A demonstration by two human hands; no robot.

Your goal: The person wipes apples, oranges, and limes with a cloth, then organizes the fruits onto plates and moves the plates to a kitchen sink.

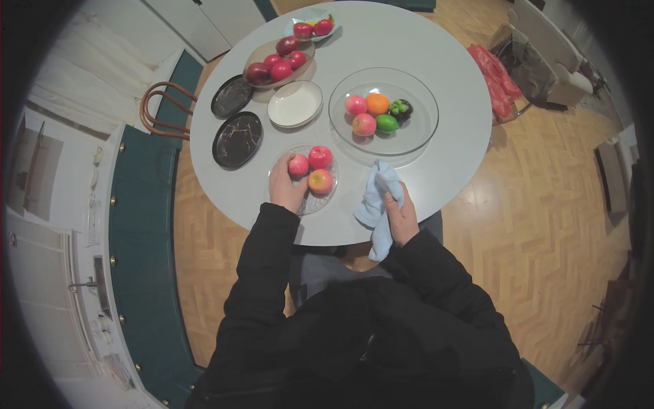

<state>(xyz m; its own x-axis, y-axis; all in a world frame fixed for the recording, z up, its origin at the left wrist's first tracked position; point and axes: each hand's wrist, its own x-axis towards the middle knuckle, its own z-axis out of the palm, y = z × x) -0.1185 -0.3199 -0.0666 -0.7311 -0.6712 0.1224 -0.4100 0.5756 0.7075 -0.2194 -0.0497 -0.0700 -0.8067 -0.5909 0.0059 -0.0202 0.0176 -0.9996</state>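
My left hand (286,188) is closed around a pinkish-red apple (298,164) on a clear glass plate (315,204) near the front of the table. Two more apples share that plate: a red one (320,157) and a yellow-red one (320,181). In my right hand (400,216) is a crumpled light blue cloth (373,199), its lower end hanging over the table's edge. Beyond the cloth stands a wide clear glass bowl (426,133), holding two pinkish apples, an orange (377,103), a green lime-like fruit (386,123) and a dark fruit with a green top (400,109).
The round table (449,88) also carries an empty white dish (295,104), two black plates (237,140), a basket-like bowl (255,57) of red fruit and a small dish (319,34) of fruit behind it. A wooden chair (160,112) stands left; a red bag (492,80) lies right.
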